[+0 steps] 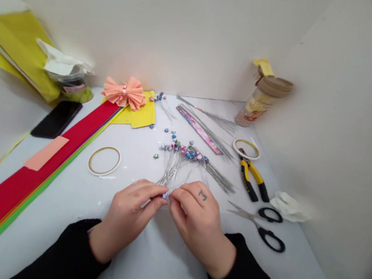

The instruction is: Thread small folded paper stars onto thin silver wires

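White counter (153,265) beneath, the left hand (129,217) pinches a blue star (165,195); the right hand (197,218), at its three o'clock, has an unclear grip.

Bright, even, whitish light on my feed right now, washing the walls (188,32) pale, and I can't spot the lamp. There's a soft grey shadow on the surface (69,194) under the right hand (202,230). Middle's fairly clear; the yellow packet (27,53) at the far left corner smears, the walls lean outward, black eats my right margin.
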